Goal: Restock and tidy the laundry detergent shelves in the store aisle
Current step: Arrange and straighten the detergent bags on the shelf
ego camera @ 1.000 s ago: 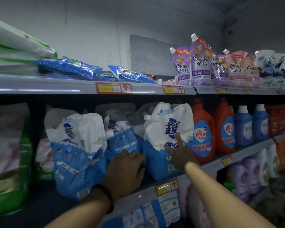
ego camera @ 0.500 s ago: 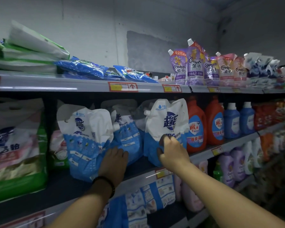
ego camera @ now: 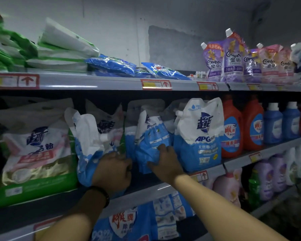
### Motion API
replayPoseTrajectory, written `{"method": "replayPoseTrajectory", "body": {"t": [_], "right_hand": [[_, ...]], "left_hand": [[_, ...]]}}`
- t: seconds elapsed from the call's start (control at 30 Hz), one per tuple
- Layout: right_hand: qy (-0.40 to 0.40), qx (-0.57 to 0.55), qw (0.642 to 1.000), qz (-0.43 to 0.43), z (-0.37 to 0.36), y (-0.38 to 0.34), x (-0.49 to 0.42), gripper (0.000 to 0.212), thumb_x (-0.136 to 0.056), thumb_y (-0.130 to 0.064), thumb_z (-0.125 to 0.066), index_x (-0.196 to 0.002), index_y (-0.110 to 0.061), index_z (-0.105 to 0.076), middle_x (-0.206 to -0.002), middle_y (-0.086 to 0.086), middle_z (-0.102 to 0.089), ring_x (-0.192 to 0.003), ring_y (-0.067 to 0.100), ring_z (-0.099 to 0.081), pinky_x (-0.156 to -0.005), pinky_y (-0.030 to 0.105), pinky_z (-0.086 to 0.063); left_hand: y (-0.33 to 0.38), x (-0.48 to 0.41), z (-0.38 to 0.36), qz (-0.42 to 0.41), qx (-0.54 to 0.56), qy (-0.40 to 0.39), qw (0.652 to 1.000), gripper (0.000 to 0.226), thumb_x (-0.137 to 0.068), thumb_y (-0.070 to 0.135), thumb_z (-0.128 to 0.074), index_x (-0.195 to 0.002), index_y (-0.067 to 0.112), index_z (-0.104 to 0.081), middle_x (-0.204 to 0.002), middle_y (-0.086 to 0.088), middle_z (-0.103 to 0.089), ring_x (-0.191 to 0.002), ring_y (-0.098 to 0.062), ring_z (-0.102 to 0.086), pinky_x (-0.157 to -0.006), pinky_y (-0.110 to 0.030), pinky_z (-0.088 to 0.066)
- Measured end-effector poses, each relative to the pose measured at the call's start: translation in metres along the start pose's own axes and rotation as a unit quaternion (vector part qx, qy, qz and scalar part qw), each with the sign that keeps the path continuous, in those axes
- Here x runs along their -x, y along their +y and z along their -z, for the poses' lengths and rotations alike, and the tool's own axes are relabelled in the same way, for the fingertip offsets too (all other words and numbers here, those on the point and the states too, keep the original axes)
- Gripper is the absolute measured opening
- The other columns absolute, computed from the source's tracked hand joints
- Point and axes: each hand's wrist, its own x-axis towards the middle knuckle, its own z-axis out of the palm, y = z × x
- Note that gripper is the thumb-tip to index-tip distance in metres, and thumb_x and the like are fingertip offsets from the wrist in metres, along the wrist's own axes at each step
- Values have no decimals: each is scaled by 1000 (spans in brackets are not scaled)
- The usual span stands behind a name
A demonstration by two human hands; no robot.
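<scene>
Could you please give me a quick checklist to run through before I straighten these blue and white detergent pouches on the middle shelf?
1. Left grip: the left hand grips the left pouch at its base: ok.
2. Right grip: the right hand holds the middle pouch low on its front: ok.
3. Is the left pouch upright: not ok, twisted, top sagging.
4. Is the middle pouch facing front: not ok, crumpled and leaning.
5. Is the right pouch standing, label forward: ok.
6. Room behind the pouches: cannot tell, too dark.
</scene>
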Motion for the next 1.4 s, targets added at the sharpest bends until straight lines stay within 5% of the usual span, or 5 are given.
{"method": "replayPoseTrajectory", "body": {"t": [0.43, 0.8, 0.97, 1.13, 1.4], "right_hand": [[45, 152, 974, -162, -68, -51, -59, 116, -92, -60, -66, -165, -8, 8, -164, 33, -11, -155, 50, -10, -109, 70, -39], [100, 114, 985, -78, -58, -27, -53, 63, -93, -39, -69, -147, -27, -39, -140, 14, -46, -128, 40, -49, -95, 51, -54], [143, -118, 983, -8, -20, 17, -33, 35, -88, -26, -82, -119, -17, -66, -107, 1, -73, -104, 27, -70, -78, 31, -52], [-54, -418, 907, 7, 15, 33, -24, 35, -85, 4, -82, -114, -16, -77, -115, 3, -79, -116, 26, -71, -88, 27, -61], [58, -268, 960, -63, -18, 15, -51, 33, -97, 1, -62, -128, -8, -62, -126, 10, -69, -120, 26, -62, -89, 23, -42]], "left_hand": [[2, -3, -14, -10, 79, 52, 995, 34, -73, 31, -65, -107, 27, -60, -99, 5, -54, -83, -18, -54, -74, -32, -40], [4, 1, -14, 7, 130, 83, 988, 25, -81, 28, -63, -104, 20, -56, -103, 1, -49, -88, -17, -50, -74, -32, -46], [5, 4, -16, 17, 140, 111, 984, 34, -88, 32, -64, -117, 16, -57, -117, -2, -52, -103, -20, -52, -77, -34, -53], [7, 5, -15, -1, 149, 120, 982, 39, -89, 35, -63, -122, 15, -57, -123, -3, -53, -110, -22, -54, -83, -38, -55], [1, 3, -20, -10, 97, 68, 993, 51, -84, 36, -62, -132, 20, -61, -133, -1, -58, -122, -24, -55, -103, -40, -48]]}}
